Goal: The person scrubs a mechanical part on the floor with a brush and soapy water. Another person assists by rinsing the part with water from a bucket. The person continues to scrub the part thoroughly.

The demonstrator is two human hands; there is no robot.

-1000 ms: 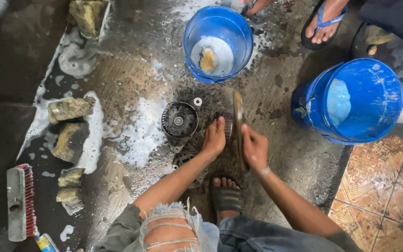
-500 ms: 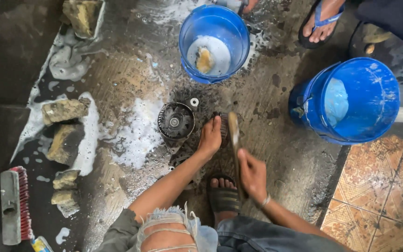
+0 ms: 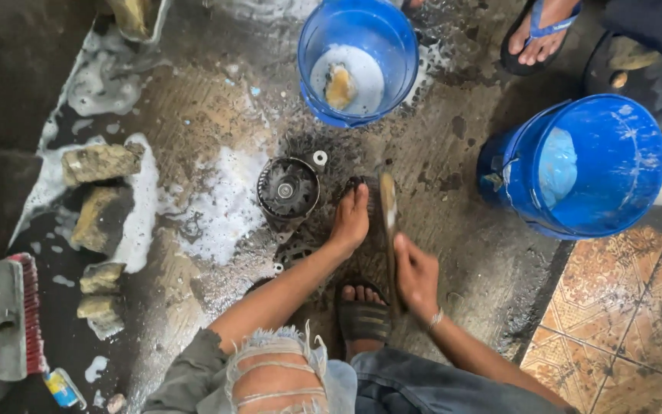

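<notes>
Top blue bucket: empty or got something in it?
Not empty. The upright blue bucket shows pale soapy liquid at its bottom, with a yellowish sponge sitting in it. Depth cannot be told.

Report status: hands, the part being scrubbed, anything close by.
Left hand pressed on a dark greasy part. Right hand gripping a brush over it. Round finned part beside; soapy bucket just beyond.

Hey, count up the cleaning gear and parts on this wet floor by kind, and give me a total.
Blue buckets: 2, one with a sponge inside, one tilted.
Scrub brushes: 2, a red-bristled one lying at the left, one in the right hand.
Round finned metal parts: 1, beside the left hand.
Total: 5
</notes>
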